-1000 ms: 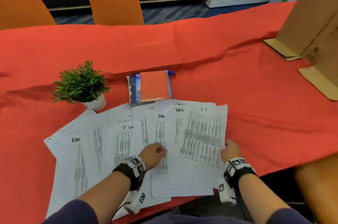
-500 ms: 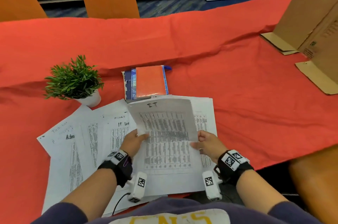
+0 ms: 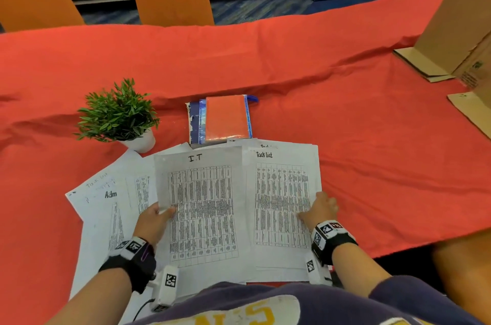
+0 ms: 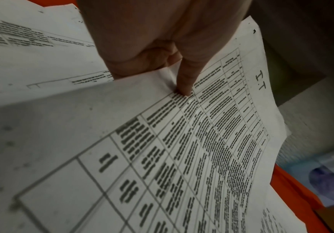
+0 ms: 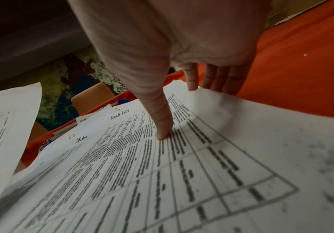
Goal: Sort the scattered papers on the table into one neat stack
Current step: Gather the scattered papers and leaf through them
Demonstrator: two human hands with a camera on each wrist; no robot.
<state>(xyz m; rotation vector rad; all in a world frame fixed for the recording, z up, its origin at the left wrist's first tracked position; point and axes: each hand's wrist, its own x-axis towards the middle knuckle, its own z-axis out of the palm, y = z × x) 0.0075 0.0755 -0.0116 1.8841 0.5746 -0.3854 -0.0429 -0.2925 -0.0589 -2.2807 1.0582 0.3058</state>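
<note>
Papers [image 3: 186, 192] are lying fanned across the lower centre of the head view, on the red tablecloth [image 3: 372, 138], overlapping one another and running off the near table edge. In the lower middle of that frame the left hand [image 3: 152, 221] is pinching the left edge of the "I.T" sheet [image 3: 202, 208], thumb on top and fingers hidden beneath; the left wrist view is showing that sheet lifted and bowing under its own weight. To the lower right, the right hand [image 3: 320, 209] is taking the right edge of the "Task List" sheet [image 3: 281, 202], thumb pressing on the print while the fingers are curling under the margin, as the right wrist view shows.

Judging by the sag, these sheets are light, limp and slick against each other, so they are likely sliding rather than staying squared. A hold at mid-edge on both long sides, as here, looks soundest; a corner grip would probably be letting the page droop or crease. Just above the sheets sit a small potted plant [image 3: 118, 115] and an orange pouch [image 3: 225, 119].
</note>
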